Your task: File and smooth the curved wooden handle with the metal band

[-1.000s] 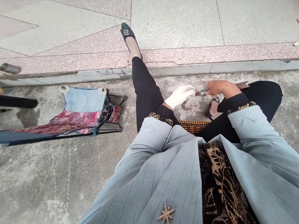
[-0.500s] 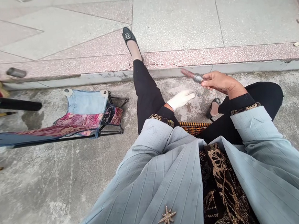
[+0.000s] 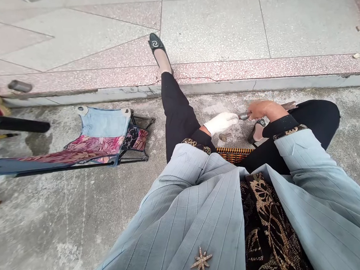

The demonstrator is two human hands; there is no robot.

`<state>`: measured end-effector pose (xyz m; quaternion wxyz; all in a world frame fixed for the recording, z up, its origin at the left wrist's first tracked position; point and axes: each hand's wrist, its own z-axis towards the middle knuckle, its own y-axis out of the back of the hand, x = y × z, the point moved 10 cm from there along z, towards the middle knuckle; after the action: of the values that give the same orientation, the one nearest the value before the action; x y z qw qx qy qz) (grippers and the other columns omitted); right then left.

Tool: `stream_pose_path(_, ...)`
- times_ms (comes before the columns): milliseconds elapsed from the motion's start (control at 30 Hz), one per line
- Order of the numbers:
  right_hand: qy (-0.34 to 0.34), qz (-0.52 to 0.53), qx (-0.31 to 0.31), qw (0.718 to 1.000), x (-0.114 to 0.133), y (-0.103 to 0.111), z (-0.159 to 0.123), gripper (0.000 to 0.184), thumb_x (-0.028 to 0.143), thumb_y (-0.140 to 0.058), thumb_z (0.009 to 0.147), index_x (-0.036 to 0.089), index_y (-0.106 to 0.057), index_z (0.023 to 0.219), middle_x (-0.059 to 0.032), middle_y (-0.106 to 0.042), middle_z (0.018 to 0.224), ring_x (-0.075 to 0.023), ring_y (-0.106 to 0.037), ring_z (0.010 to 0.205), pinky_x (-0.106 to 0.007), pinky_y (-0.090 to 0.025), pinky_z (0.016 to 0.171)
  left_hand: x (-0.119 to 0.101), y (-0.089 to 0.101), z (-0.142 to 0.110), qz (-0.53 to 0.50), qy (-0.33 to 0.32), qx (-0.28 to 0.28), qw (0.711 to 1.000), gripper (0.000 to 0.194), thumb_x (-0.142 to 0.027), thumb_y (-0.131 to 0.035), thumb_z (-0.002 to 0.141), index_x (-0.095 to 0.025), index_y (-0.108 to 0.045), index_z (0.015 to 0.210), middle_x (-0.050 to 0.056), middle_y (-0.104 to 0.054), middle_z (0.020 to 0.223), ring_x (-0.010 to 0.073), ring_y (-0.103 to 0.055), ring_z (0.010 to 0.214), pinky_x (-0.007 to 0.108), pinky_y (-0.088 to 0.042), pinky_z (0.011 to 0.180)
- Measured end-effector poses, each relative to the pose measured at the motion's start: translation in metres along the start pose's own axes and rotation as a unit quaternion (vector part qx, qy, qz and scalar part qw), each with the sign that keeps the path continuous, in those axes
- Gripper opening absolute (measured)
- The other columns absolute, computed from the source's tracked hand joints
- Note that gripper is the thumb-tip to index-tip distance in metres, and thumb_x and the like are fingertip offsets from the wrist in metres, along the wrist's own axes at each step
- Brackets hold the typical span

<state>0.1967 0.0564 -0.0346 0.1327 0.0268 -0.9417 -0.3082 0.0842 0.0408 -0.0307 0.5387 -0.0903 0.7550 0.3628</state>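
My left hand [image 3: 222, 122], in a white glove, is closed with its fingertips together, pointing right. What it holds, if anything, I cannot make out. Bare and closed, my right hand [image 3: 260, 109] grips a brown stick [image 3: 289, 105] wound with grey metal wire [image 3: 245, 115]. The wound part sticks out to the left and meets or nearly meets the gloved fingertips. Beyond my right wrist the other end of the stick shows. Just below the glove is a short brown piece [image 3: 224, 137] with a rounded end; whether it lies on the ground or hangs is unclear.
Between my legs shows the edge of a woven basket or seat [image 3: 234, 153]. A folding chair [image 3: 104, 126] with flowered cloth stands to the left. A raised tiled step [image 3: 218, 71] runs across in front, with a grey metal tube [image 3: 19, 86] on it.
My right hand has come down and turned the wire-wound stick, so its wound part now points at my left hand. My left hand has shifted slightly; the brown piece beneath it shows more.
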Motion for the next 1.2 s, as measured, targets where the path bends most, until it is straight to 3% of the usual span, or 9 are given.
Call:
stream_pose_path(200, 0.122, 0.098, 0.114, 0.981, 0.02, -0.024, -0.012, 0.01, 0.024, -0.071, 0.076, 0.017, -0.066, 0.071, 0.0028, -0.057, 0.051, -0.0106, -0.048, 0.048, -0.026, -0.038, 0.05, 0.002, 0.011, 0.001, 0.023, -0.013, -0.029, 0.999, 0.029, -0.036, -0.048, 0.091, -0.015, -0.064, 0.079, 0.001, -0.063, 0.074, 0.0152, -0.055, 0.072, 0.028, -0.044, 0.075)
stream_pose_path(333, 0.219, 0.184, 0.134, 0.949, 0.047, -0.014, -0.031, 0.021, 0.036, -0.072, 0.078, 0.016, -0.068, 0.083, 0.0049, -0.057, 0.062, -0.0095, -0.049, 0.057, -0.025, -0.042, 0.058, 0.005, 0.015, 0.002, -0.039, -0.024, -0.034, 0.998, 0.031, -0.042, -0.053, 0.091, -0.015, -0.062, 0.078, 0.002, -0.063, 0.074, 0.0152, -0.056, 0.072, 0.028, -0.045, 0.075)
stream_pose_path(467, 0.24, 0.315, -0.005, 0.918, 0.042, 0.027, -0.04, 0.033, 0.049, -0.075, 0.079, 0.018, -0.064, 0.086, 0.0048, -0.055, 0.064, -0.0095, -0.046, 0.058, -0.025, -0.039, 0.058, 0.008, 0.008, 0.002, -0.105, -0.03, -0.021, 0.994, 0.038, -0.052, -0.055, 0.093, -0.015, -0.063, 0.087, 0.003, -0.063, 0.075, 0.0139, -0.055, 0.068, 0.027, -0.045, 0.069)
stream_pose_path(633, 0.163, 0.419, -0.187, 0.873, 0.007, 0.055, -0.034, 0.03, 0.047, -0.073, 0.082, 0.019, -0.062, 0.082, 0.0014, -0.053, 0.064, -0.0121, -0.045, 0.059, -0.026, -0.036, 0.056, 0.013, -0.007, 0.005, -0.105, 0.005, 0.023, 0.994, 0.044, -0.051, -0.044, 0.098, -0.016, -0.061, 0.078, 0.0, -0.059, 0.067, 0.0107, -0.05, 0.058, 0.024, -0.041, 0.061)
stream_pose_path(733, 0.084, 0.368, -0.226, 0.898, -0.004, 0.054, -0.023, 0.021, 0.038, -0.067, 0.087, 0.017, -0.065, 0.087, -0.0005, -0.055, 0.066, -0.014, -0.049, 0.061, -0.027, -0.038, 0.058, 0.007, -0.006, 0.006, -0.066, -0.007, 0.014, 0.998, 0.047, -0.05, -0.044, 0.098, -0.016, -0.059, 0.07, 0.0, -0.056, 0.062, 0.0104, -0.048, 0.056, 0.024, -0.039, 0.06)
stream_pose_path(833, 0.003, 0.219, -0.243, 0.945, -0.005, 0.054, -0.016, 0.022, 0.033, -0.063, 0.089, 0.016, -0.071, 0.099, -0.0045, -0.063, 0.075, -0.0181, -0.058, 0.07, -0.029, -0.041, 0.065, -0.002, -0.005, 0.004, -0.037, -0.021, 0.013, 0.999, 0.046, -0.048, -0.045, 0.097, -0.016, -0.062, 0.07, 0.0, -0.057, 0.062, 0.0107, -0.048, 0.056, 0.025, -0.038, 0.061)
stream_pose_path(1000, -0.048, -0.035, -0.143, 0.988, 0.008, 0.035, -0.006, 0.026, 0.033, -0.065, 0.091, 0.015, -0.076, 0.105, -0.0169, -0.073, 0.103, -0.0279, -0.066, 0.093, -0.034, -0.042, 0.073, -0.007, 0.002, 0.001, 0.0, -0.015, -0.01, 1.0, 0.041, -0.045, -0.048, 0.094, -0.016, -0.058, 0.066, -0.001, -0.056, 0.063, 0.0116, -0.049, 0.06, 0.026, -0.038, 0.065)
stream_pose_path(1100, -0.028, -0.084, -0.036, 0.995, 0.015, 0.009, -0.005, 0.016, 0.029, -0.069, 0.087, 0.015, -0.077, 0.093, -0.0148, -0.073, 0.092, -0.0263, -0.066, 0.082, -0.035, -0.042, 0.069, -0.003, 0.003, 0.002, 0.0, -0.011, -0.007, 1.0, 0.037, -0.041, -0.048, 0.092, -0.017, -0.058, 0.067, -0.001, -0.055, 0.063, 0.0117, -0.047, 0.06, 0.026, -0.036, 0.062)
stream_pose_path(1200, 0.031, -0.041, 0.06, 0.997, 0.025, -0.014, -0.01, 0.008, 0.024, -0.074, 0.081, 0.017, -0.074, 0.077, -0.0057, -0.066, 0.07, -0.0196, -0.059, 0.066, -0.033, -0.041, 0.065, 0.0, 0.0, 0.004, -0.027, -0.029, 0.018, 0.999, 0.036, -0.041, -0.05, 0.091, -0.016, -0.057, 0.066, -0.001, -0.055, 0.063, 0.011, -0.047, 0.059, 0.025, -0.037, 0.061)
